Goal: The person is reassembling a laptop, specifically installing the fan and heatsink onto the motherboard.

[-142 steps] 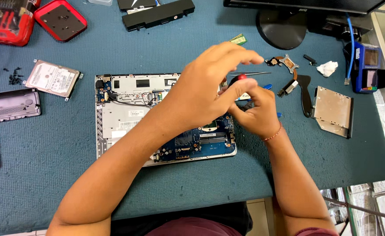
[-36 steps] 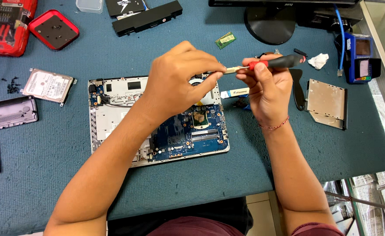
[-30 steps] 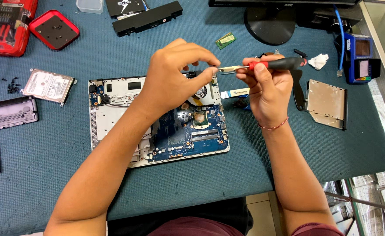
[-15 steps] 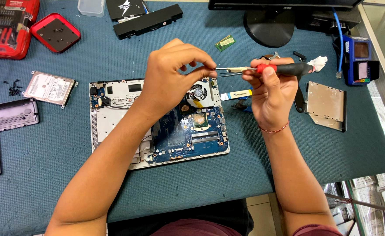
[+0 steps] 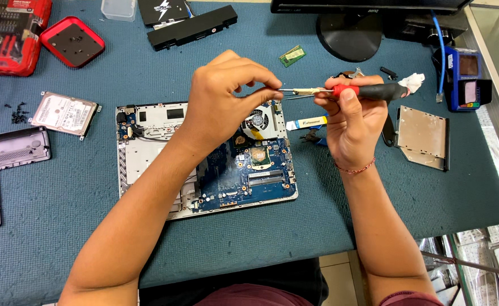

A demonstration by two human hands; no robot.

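The right hand point(image 5: 351, 122) gripped a screwdriver point(image 5: 345, 90) whose tip the left hand point(image 5: 226, 93) pinched above the opened laptop point(image 5: 204, 156), likely seating a bit or screw.

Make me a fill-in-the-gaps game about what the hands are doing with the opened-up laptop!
1. The right hand grips a screwdriver with a red and ____ handle.
2. The left hand pinches the screwdriver's metal ____.
3. Below both hands lies an open laptop with a ____ circuit board.
4. The cloth covering the table is ____.

Missing words: black; tip; blue; blue
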